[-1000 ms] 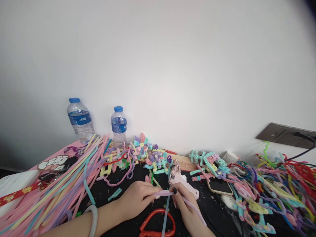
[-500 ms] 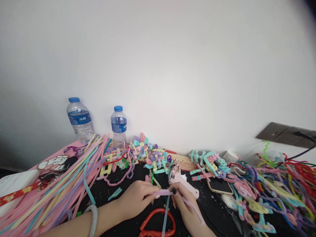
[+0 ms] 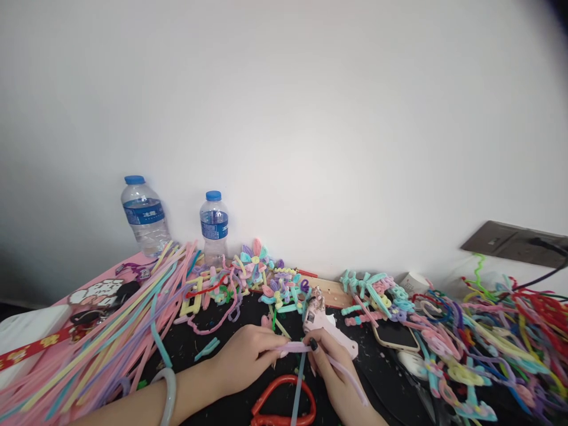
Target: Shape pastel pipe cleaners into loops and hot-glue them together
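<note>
A light purple pipe cleaner (image 3: 295, 347) is stretched between my two hands, its loose end trailing down over my right palm. My left hand (image 3: 251, 355) pinches one side of it between thumb and fingers. The other side is pinched by my right hand (image 3: 331, 370), whose thumb has a dark nail. From beneath the pinch a pale blue-grey strip (image 3: 299, 387) runs down towards me; I cannot tell whether it is joined to the pipe cleaner. Below the hands lie red-handled scissors or pliers (image 3: 314, 407), partly out of view.
Long loose pipe cleaners (image 3: 128, 331) cover the left side. Two water bottles (image 3: 215, 228) stand by the wall. Behind my hands are finished pipe-cleaner shapes (image 3: 255, 260) and a pale pink device (image 3: 328, 331). A phone (image 3: 396, 335) and more tangled pipe cleaners (image 3: 483, 337) lie right.
</note>
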{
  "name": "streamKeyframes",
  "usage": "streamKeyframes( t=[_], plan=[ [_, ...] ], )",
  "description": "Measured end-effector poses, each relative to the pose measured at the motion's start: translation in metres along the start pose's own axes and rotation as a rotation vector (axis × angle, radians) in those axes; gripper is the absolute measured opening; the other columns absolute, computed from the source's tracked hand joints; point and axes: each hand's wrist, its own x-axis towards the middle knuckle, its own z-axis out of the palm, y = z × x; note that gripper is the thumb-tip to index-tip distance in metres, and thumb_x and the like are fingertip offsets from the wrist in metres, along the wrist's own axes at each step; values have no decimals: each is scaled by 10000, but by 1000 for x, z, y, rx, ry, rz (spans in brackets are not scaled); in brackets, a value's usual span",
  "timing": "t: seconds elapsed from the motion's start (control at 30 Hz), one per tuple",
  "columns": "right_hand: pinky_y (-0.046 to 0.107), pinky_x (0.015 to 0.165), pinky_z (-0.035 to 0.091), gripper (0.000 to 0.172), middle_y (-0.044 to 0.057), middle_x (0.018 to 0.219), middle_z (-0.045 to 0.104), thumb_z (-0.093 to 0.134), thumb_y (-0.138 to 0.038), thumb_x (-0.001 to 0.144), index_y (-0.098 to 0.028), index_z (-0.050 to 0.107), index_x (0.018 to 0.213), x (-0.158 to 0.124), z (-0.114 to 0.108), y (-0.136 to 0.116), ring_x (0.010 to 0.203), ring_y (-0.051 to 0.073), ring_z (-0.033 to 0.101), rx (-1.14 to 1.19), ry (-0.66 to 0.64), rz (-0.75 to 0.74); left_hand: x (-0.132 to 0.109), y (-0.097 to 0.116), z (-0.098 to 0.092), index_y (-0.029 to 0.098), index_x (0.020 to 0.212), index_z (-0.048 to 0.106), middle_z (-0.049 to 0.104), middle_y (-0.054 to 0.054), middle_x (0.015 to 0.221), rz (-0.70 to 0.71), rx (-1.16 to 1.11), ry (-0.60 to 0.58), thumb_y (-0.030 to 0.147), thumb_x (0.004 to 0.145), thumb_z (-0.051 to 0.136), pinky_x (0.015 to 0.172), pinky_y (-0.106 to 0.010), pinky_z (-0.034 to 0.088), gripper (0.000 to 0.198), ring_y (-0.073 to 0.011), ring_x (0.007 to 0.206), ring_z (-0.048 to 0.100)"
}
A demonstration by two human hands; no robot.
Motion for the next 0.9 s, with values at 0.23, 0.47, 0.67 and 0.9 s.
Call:
streamKeyframes(
  t=[0.23, 0.47, 0.67, 0.9],
  plan=[
    [245, 521, 311, 282, -45, 576, 428, 375, -399, 925, -188, 547, 850, 0, 1, -4, 537, 146, 414, 11, 1, 13, 0, 1, 0, 179, 732, 630, 618, 11, 671, -1, -7, 7, 228, 935, 402, 625, -194, 362, 310, -134, 641, 570],
    [250, 529, 341, 275, -33, 597, 452, 380, -387, 924, -182, 563, 905, -2, 1, -1, 551, 154, 436, 4, -5, 20, 1, 2, -1, 175, 744, 629, 627, 13, 682, -8, -16, 1, 210, 935, 403, 639, -188, 364, 298, -129, 652, 578],
    [257, 546, 343, 279, -28, 617, 457, 370, -370, 924, -175, 568, 939, -2, 1, -2, 574, 159, 450, 4, -19, 4, 0, 1, 0, 173, 742, 627, 629, 17, 681, -4, -10, 1, 199, 931, 410, 638, -184, 362, 289, -128, 649, 577],
    [249, 529, 329, 273, -33, 607, 455, 369, -352, 917, -180, 579, 945, -3, 0, -4, 550, 150, 427, 35, -42, 0, 0, 1, -1, 178, 769, 644, 648, 11, 683, 2, -10, 1, 227, 940, 398, 641, -192, 371, 304, -138, 648, 589]
  ],
)
